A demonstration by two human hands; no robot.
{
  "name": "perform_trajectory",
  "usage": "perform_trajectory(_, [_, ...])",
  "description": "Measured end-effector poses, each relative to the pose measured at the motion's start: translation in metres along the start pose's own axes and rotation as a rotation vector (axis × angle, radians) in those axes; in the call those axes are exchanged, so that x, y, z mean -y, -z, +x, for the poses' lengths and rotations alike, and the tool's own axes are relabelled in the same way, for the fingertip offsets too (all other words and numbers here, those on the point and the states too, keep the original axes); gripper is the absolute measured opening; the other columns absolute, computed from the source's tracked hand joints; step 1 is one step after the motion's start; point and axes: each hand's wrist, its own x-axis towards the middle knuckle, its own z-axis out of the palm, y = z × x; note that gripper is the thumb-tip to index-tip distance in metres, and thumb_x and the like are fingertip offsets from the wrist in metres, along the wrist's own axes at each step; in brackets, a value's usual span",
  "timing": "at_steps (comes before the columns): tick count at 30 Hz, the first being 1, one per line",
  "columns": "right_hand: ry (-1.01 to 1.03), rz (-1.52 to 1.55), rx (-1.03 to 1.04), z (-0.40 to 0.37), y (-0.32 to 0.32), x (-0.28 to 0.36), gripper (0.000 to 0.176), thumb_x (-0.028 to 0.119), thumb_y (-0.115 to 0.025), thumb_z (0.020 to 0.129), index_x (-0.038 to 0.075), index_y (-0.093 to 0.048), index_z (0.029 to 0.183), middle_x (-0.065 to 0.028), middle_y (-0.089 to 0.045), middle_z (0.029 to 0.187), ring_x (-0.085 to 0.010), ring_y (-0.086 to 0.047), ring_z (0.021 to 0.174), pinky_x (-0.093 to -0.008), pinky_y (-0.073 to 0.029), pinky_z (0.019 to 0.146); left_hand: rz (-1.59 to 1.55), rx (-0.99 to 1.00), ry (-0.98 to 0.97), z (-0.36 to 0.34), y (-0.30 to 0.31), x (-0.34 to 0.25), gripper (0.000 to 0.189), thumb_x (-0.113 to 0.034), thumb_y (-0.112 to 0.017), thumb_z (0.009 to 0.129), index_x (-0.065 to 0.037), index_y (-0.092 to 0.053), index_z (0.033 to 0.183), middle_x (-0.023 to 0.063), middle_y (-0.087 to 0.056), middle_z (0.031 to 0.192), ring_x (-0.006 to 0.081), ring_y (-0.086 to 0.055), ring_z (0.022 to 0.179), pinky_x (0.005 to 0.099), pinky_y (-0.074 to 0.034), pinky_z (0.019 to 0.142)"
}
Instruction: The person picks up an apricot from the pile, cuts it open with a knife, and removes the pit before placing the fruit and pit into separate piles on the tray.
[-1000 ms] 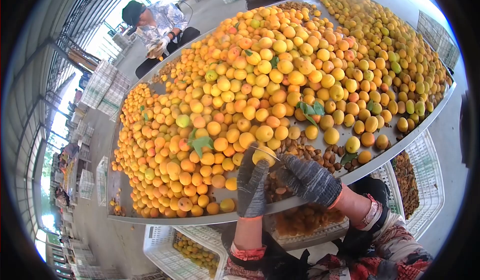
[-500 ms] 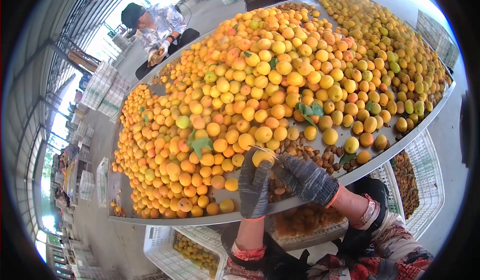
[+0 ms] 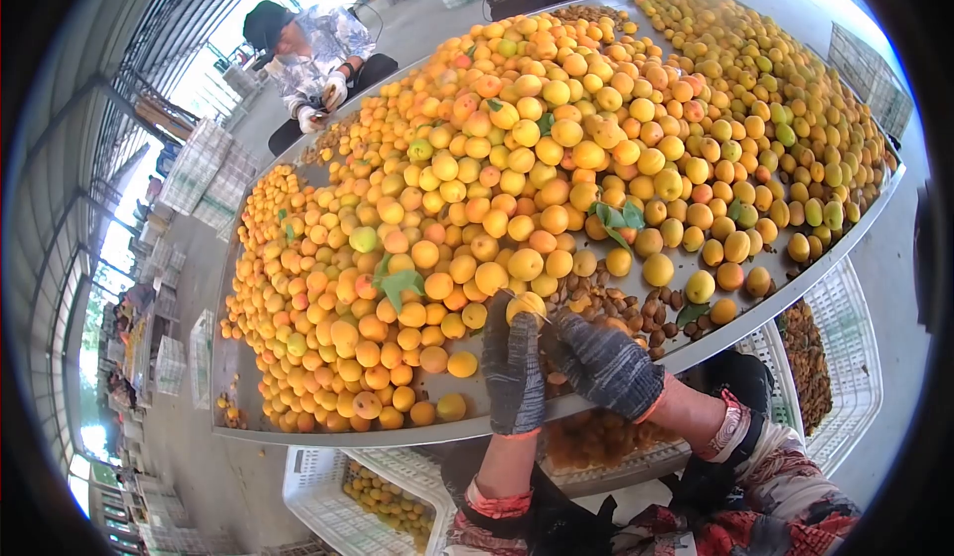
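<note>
My left hand (image 3: 513, 367), in a grey knitted glove, is closed around an orange-yellow apricot (image 3: 526, 307) at the front edge of the metal table. Beside it, my right hand (image 3: 608, 362) wears a matching glove, its fingers pinched together close to the fruit. Whatever sits in that pinch is mostly hidden; only a thin edge shows between the hands. Brown apricot pits (image 3: 656, 313) lie just beyond my right hand. A large heap of apricots (image 3: 477, 173) covers much of the table, with a few green leaves (image 3: 400, 286) among them.
The table's metal rim (image 3: 735, 329) runs in front of me. Below it stand white plastic crates, one with apricots (image 3: 388, 501), another with brown pieces (image 3: 805, 362). Two other people sit across the table; one, in a dark cap (image 3: 266, 25), works with gloved hands. Stacked crates (image 3: 204, 168) stand left.
The thin strip seen across the apricot has dropped mostly from sight. Both my hands have shifted slightly, the right one a little down and left. The capped person's hands have lowered.
</note>
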Motion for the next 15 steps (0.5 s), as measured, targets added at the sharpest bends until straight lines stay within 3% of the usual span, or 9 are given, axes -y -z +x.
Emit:
perform_trajectory(4, [-0.086, -0.018, 0.026, 0.001, 0.001, 0.003, 0.024, 0.017, -0.055, 0.079, 0.002, -0.051, 0.098, -0.0183, -0.058, 0.079, -0.0322, -0.059, 0.072, -0.0401, -0.047, 0.056, -0.033, -0.072, 0.044, 0.007, 0.003, 0.012, 0.043, -0.038, -0.051, 0.088, -0.006, -0.048, 0.117, 0.0013, -0.054, 0.086, 0.0025, -0.037, 0.047, 0.0156, -0.030, 0.039])
perform_trajectory(5, [-0.065, -0.015, 0.009, 0.000, 0.000, 0.001, 0.028, 0.015, -0.059, 0.077, 0.000, -0.052, 0.099, -0.0168, -0.058, 0.076, -0.0317, -0.058, 0.065, -0.0384, -0.046, 0.054, -0.032, -0.069, 0.043, 0.006, 0.004, 0.013, 0.043, -0.038, -0.051, 0.088, -0.006, -0.048, 0.117, 0.0013, -0.054, 0.086, 0.0025, -0.037, 0.047, 0.0156, -0.030, 0.039])
perform_trajectory(7, [-0.047, -0.015, -0.005, -0.002, -0.003, -0.003, 0.033, 0.014, -0.064, 0.075, -0.001, -0.052, 0.101, -0.0153, -0.058, 0.074, -0.0312, -0.058, 0.059, -0.0367, -0.045, 0.051, 0.031, 0.009, 0.068, -0.001, 0.001, -0.003, 0.044, -0.036, -0.052, 0.087, -0.004, -0.047, 0.117, 0.0036, -0.055, 0.091, 0.0054, -0.044, 0.056, 0.0180, -0.037, 0.046])
perform_trajectory(8, [-0.059, 0.008, 0.031, -0.002, -0.005, -0.005, 0.035, 0.015, -0.065, 0.074, -0.002, -0.052, 0.102, -0.0165, -0.058, 0.078, -0.0315, -0.058, 0.064, -0.0372, -0.045, 0.053, 0.031, 0.010, 0.070, 0.002, 0.000, 0.000, 0.044, -0.036, -0.052, 0.087, -0.004, -0.047, 0.117, 0.0036, -0.055, 0.091, 0.0054, -0.044, 0.056, 0.0180, -0.037, 0.046])
perform_trajectory(10, [-0.069, 0.034, 0.069, -0.003, -0.008, -0.007, 0.038, 0.015, -0.066, 0.073, -0.003, -0.053, 0.103, -0.0177, -0.058, 0.081, -0.0317, -0.058, 0.068, -0.0377, -0.046, 0.055, 0.085, 0.047, -0.074, 0.010, 0.001, 0.011, 0.047, -0.035, -0.053, 0.087, 0.001, -0.047, 0.116, 0.0059, -0.055, 0.095, 0.0096, -0.051, 0.073, 0.0212, -0.043, 0.063])
perform_trajectory(11, [0.032, -0.012, 0.083, -0.004, -0.009, -0.008, 0.040, 0.014, -0.065, 0.072, -0.004, -0.053, 0.105, -0.0185, -0.057, 0.087, -0.0329, -0.058, 0.076, -0.0388, -0.047, 0.061, 0.086, 0.046, -0.074, 0.011, 0.003, 0.013, 0.047, -0.035, -0.053, 0.087, 0.001, -0.047, 0.116, 0.0059, -0.055, 0.095, 0.0096, -0.051, 0.073, 0.0212, -0.043, 0.063])
perform_trajectory(13, [0.132, -0.059, 0.093, -0.003, -0.007, -0.006, 0.041, 0.013, -0.065, 0.072, -0.005, -0.053, 0.107, -0.0194, -0.057, 0.093, -0.0341, -0.057, 0.084, -0.0399, -0.048, 0.067, 0.195, 0.007, -0.127, 0.011, 0.007, 0.017, 0.045, -0.032, -0.053, 0.087, 0.005, -0.049, 0.113, 0.0077, -0.056, 0.098, 0.0130, -0.050, 0.089, 0.0254, -0.041, 0.077])
perform_trajectory(15, [-0.186, 0.365, 0.195, 0.000, 0.000, 0.001, 0.038, 0.009, -0.062, 0.071, -0.006, -0.054, 0.106, -0.0208, -0.054, 0.102, -0.0380, -0.052, 0.097, -0.0428, -0.047, 0.079, 0.229, -0.022, -0.172, 0.009, 0.006, 0.018, 0.044, -0.030, -0.052, 0.087, 0.006, -0.049, 0.112, 0.0091, -0.056, 0.099, 0.0140, -0.050, 0.089, 0.0268, -0.041, 0.078])
